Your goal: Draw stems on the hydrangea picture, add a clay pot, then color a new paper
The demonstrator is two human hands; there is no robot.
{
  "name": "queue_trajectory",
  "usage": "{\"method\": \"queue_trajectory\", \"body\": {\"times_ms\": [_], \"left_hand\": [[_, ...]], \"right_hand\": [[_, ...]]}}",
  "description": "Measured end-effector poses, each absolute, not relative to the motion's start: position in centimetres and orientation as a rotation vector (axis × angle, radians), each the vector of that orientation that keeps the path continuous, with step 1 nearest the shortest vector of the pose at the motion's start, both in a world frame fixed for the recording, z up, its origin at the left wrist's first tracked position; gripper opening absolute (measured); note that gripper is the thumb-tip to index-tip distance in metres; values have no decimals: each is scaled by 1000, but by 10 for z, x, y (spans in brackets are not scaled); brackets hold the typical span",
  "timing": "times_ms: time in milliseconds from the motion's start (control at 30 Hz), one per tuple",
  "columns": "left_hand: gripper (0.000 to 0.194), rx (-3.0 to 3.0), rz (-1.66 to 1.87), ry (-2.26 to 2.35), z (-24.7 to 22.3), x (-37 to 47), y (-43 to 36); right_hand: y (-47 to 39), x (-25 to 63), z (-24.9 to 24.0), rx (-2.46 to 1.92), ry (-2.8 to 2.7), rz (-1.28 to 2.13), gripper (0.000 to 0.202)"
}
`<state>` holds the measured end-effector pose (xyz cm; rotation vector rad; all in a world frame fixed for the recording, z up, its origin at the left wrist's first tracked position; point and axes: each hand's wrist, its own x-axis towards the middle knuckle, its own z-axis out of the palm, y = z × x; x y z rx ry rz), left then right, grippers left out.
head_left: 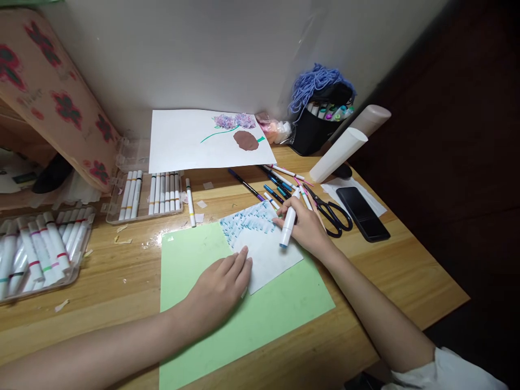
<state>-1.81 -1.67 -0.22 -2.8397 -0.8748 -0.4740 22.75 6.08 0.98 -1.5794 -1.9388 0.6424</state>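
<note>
A white marker with a blue end [287,230] is gripped between the fingers of my right hand [306,225], over the right side of a white sheet of paper [270,260]. Blue and teal dabs cover the upper part of that sheet. My left hand [221,284] lies flat on the sheet's lower left edge, fingers stretched out. Beneath both is a larger light green sheet [190,336]. Whether the marker's tip touches anything is hard to see. Just beyond my right hand lie several loose blue and dark pens [280,187].
Black-handled scissors [335,216] and a phone [363,214] lie at right. Behind are a flower drawing [182,141], a black pen holder [311,132] and a white tube [339,154]. Marker trays [146,214] stand at left beside a painted cardboard box [60,92]. Paper scraps dot the table.
</note>
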Motion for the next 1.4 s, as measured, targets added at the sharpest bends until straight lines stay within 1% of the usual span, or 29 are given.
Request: {"method": "queue_trajectory", "body": {"times_ms": [167,300,400,467,600,667,733,800,900,1233,1400], "left_hand": [[36,-2929,-547,-948,0,-19,-15],[31,-2977,-675,-885,-1,-19,-15],[30,-2977,-653,-899,-3,-19,-14],[31,-2976,-631,-911,-5,-19,-14],[32,-2956,-623,-907,-5,-19,-15],[31,-2947,-620,-898,-4,-19,-15],[30,-2945,-615,-879,-4,-18,-16],[30,-2940,-613,-860,-4,-18,-16],[30,-2912,-613,-840,-4,-18,-16],[29,-2870,-624,-813,-4,-16,-16],[29,-2867,-617,-809,-6,-16,-16]], "right_hand": [[63,218,5,-1591,-1872,594,16],[69,223,7,-1577,-1823,524,17],[68,224,11,-1526,-1717,481,19],[63,219,13,-1440,-1620,599,22],[48,195,12,-1185,-1620,1114,29],[42,183,9,-1137,-1648,1306,25],[38,175,7,-1166,-1673,1409,21],[37,170,4,-1223,-1700,1407,19],[37,168,2,-1277,-1735,1302,18],[35,168,-1,-1297,-1810,1096,14],[34,169,2,-1289,-1864,1096,12]]}}
